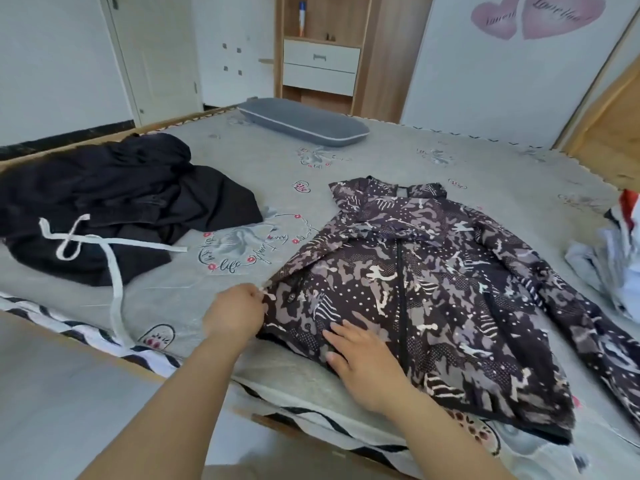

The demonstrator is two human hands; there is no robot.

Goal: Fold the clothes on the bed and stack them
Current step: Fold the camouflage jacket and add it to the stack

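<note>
- Left hand [237, 315] pinches the near left edge of the jacket [433, 306], fingers curled on the fabric by a folded-in sleeve end
- Right hand [363, 365] lies flat on the jacket's lower front, fingers straight and spread, pressing the cloth just left of the zip [401, 306]
- The jacket, a dark camouflage print with pale flecks, is spread front-up across the bed [346, 161], hood toward the far side, hem hanging near the bed's front edge, its other sleeve stretched out toward the right
- A heap of black clothes [114, 209] sits on the left of the bed, well apart from the jacket; a white drawstring [114, 271] trails from it toward the near edge
- Pale clothes [609, 268], with a touch of red, are bunched at the right edge of the view; what they are is hard to tell
- A grey pillow [304, 121] rests at the bed's far side
- Beyond it stand a wooden shelf unit with white drawers [320, 67] and a wall with two pink hearts [533, 15]
</note>
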